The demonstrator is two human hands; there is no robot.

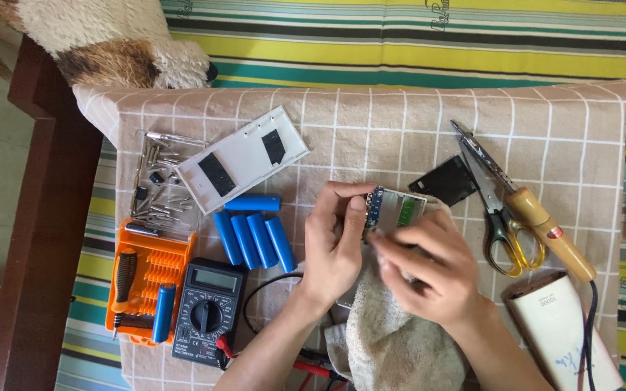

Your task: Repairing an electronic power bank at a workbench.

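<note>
Blue cylindrical cells [253,237], multimeter [206,310], scissors [498,210], soldering iron [548,233], orange screwdriver case [150,281]

Small white plastic case [400,210] with blue circuit board at left end, green strip inside (detail too small to tell). Held tilted above checked cloth, pinched between fingers of left hand [335,242] and right hand [429,271]. Beige rag [393,340] bunched just beneath.

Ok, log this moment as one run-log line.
left hand: holds circuit board | right hand: on cloth, at board | blue battery cells beside
</note>
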